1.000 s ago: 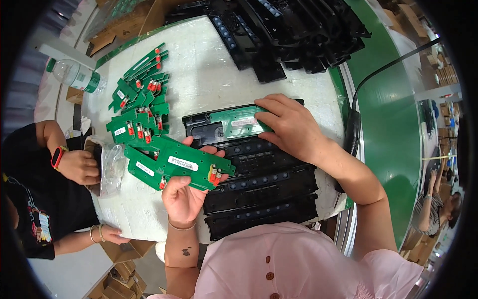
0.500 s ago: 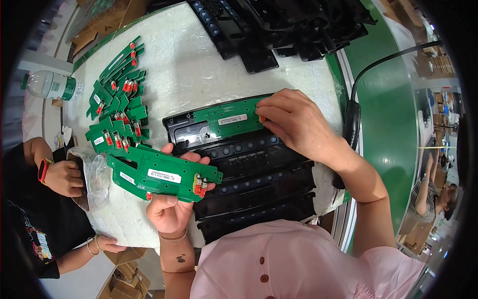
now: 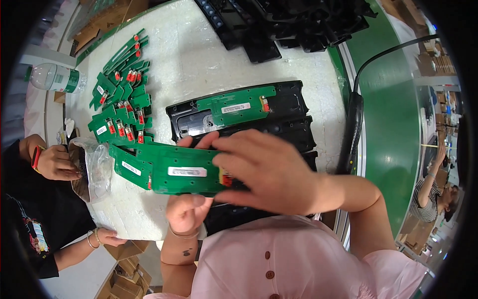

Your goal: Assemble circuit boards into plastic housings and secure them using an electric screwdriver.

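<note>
My left hand (image 3: 185, 212) grips a green circuit board (image 3: 164, 185) with a white label, its thumb along the near edge and fingertips showing past the far edge. Another green board (image 3: 130, 172) pokes out from under its left end. Over the board's right end, by a red and yellow connector (image 3: 225, 178), is my right hand (image 3: 274, 172). Its fingers are blurred, so I cannot tell whether they have closed on the board. Beyond both hands a black plastic housing (image 3: 294, 102) holds a similar fitted board (image 3: 238, 107) with a red connector.
More black housings (image 3: 298, 133) lie in a row towards me, partly hidden. Several loose green boards (image 3: 104, 122) cover the left side of the white foam sheet (image 3: 174, 55). Black parts (image 3: 298, 25) are heaped at the back. A cable (image 3: 354, 119) hangs right; a person's hand (image 3: 57, 163) is left.
My right hand has left the board in the far housing and come back to the held board's right end. My left hand has shifted slightly right, and the held board lies more level.
</note>
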Action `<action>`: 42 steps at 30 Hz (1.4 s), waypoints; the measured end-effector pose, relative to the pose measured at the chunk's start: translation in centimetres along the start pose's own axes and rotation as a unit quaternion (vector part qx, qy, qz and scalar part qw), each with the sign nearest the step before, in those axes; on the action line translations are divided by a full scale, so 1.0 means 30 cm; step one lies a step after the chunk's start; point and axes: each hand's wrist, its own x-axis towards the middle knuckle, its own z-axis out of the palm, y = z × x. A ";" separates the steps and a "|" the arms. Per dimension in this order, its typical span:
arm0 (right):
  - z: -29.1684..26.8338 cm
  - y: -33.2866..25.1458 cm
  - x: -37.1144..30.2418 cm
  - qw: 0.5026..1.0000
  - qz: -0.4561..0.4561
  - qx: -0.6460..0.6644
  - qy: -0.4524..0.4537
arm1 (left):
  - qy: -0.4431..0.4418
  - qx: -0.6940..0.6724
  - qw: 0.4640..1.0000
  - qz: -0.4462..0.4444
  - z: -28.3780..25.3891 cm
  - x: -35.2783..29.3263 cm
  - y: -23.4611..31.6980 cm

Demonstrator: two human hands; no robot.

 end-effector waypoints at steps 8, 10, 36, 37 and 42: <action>-0.013 0.001 -0.044 0.996 0.028 0.090 0.007 | 0.006 -0.051 0.998 -0.042 -0.031 -0.067 -0.004; -0.056 0.021 -0.050 0.995 0.038 0.085 0.022 | 0.017 -0.091 0.995 -0.048 -0.037 -0.085 -0.001; -0.069 0.168 -0.175 0.991 0.020 -0.134 -0.007 | 0.091 0.007 0.995 -0.028 -0.058 -0.141 -0.010; -0.065 0.174 -0.178 0.990 0.009 -0.140 -0.005 | 0.087 0.009 0.996 -0.027 -0.061 -0.140 -0.009; -0.067 0.181 -0.180 0.992 0.011 -0.129 0.008 | 0.087 0.016 0.996 -0.030 -0.059 -0.138 -0.006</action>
